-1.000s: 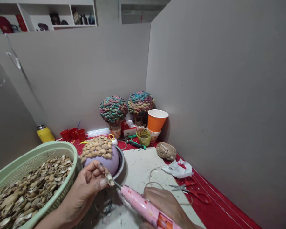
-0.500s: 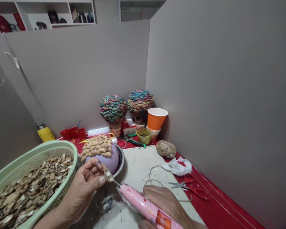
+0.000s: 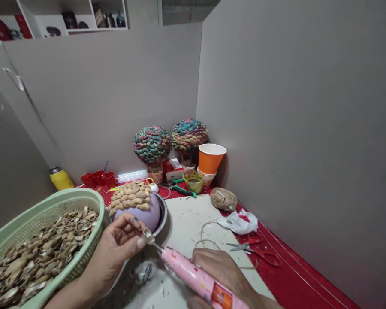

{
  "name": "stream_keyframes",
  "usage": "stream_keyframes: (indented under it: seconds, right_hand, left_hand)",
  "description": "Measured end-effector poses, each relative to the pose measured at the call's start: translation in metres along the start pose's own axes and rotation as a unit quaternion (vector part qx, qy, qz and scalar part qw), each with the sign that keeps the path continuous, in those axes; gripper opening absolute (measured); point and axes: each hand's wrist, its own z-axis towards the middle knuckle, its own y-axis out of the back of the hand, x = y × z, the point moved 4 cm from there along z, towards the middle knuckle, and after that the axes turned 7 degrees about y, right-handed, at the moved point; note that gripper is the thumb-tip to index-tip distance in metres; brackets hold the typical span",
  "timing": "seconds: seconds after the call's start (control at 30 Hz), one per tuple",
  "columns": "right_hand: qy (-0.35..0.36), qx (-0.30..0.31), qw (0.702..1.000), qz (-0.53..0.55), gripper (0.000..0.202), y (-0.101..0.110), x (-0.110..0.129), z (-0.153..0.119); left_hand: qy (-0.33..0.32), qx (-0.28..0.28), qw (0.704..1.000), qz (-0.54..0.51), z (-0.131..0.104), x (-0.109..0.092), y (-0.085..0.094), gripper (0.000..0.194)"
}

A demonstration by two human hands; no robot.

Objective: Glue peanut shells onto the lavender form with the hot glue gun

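Between the thumb and fingers of my left hand (image 3: 116, 244) is a peanut shell (image 3: 149, 236), its hollow side toward the tool. My right hand (image 3: 221, 274) is wrapped round a pink hot glue gun (image 3: 186, 272), whose metal nozzle is at the shell's edge; whether it touches is hard to tell. Just behind my left hand, a purple ball (image 3: 151, 216) partly covered with rows of peanut shells (image 3: 131, 196) rests in a metal bowl (image 3: 163, 216). To the left stands a green basket (image 3: 98, 204) full of loose peanut shells (image 3: 41, 253).
A white board (image 3: 183, 219) lies on the red tablecloth (image 3: 289, 274). Scissors (image 3: 260, 253), twine (image 3: 223, 199) and a crumpled white wrapper (image 3: 239, 222) lie at right. Behind are green-handled pliers (image 3: 183, 190), an orange cup (image 3: 210, 159), red cups (image 3: 98, 178) and two colourful shell-covered balls (image 3: 152, 145).
Both hands, the shell and the glue gun hold nearly the same place. The whole view has shifted very slightly.
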Motion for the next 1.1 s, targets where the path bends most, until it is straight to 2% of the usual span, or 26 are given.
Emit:
stream_keyframes:
  seconds: [0.2,0.23,0.37,0.43,0.77,1.1]
  right_hand:
    - [-0.031,-0.071,0.996,-0.034,0.041,-0.011,-0.008,-0.014]
    - [-0.032,-0.062,0.997,-0.032,0.04,-0.01,-0.007,-0.013]
    - [-0.041,0.042,0.998,-0.006,0.035,-0.003,-0.004,-0.006]
    - [-0.047,0.067,0.997,0.0,0.036,0.001,-0.002,-0.005]
    - [-0.029,0.033,0.999,-0.018,0.047,0.001,-0.002,-0.006]
    - [-0.011,0.051,0.998,-0.046,0.05,0.004,0.001,-0.002]
  left_hand:
    - [0.02,0.004,1.0,0.022,-0.002,0.006,-0.001,0.027]
    - [0.024,0.006,0.999,0.025,-0.002,0.007,-0.002,0.027]
    - [0.03,0.016,0.999,0.037,-0.002,0.008,-0.003,0.025]
    - [0.033,0.02,0.998,0.041,-0.003,0.009,-0.004,0.025]
    - [0.03,0.006,0.999,0.037,-0.003,0.008,-0.003,0.028]
    - [0.016,0.0,0.999,0.047,-0.001,0.007,0.001,0.026]
